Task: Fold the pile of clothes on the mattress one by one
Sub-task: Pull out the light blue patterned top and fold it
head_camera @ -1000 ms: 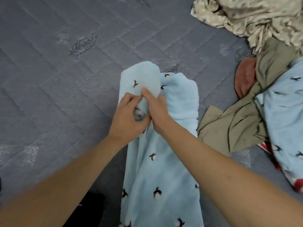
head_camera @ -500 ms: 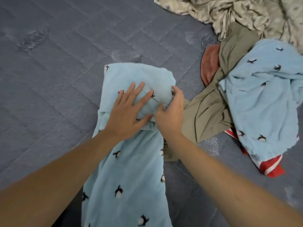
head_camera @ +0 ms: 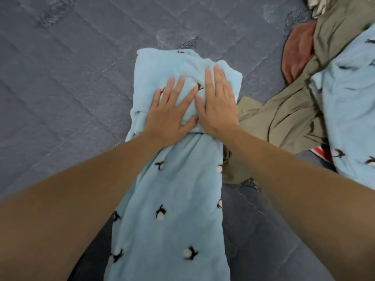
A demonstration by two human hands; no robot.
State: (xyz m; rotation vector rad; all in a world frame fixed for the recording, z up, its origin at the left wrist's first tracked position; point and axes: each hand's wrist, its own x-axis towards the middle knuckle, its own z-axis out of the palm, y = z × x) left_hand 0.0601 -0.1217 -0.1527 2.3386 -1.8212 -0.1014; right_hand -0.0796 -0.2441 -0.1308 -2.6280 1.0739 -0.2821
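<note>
Blue fleece garment (head_camera: 172, 199) lies lengthwise, folded end away, under both hands

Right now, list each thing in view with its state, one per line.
Penguin-print blue fleece garment: far end folded over, pressed flat.
Left hand: open, pressing the fold.
Right hand: open, pressing the fold.
Olive garment: crumpled, unfolded.
Second blue penguin garment: heaped, unfolded.
Rust-coloured garment: partly buried.

Dark shape (head_camera: 95, 257) at the lower edge.
</note>
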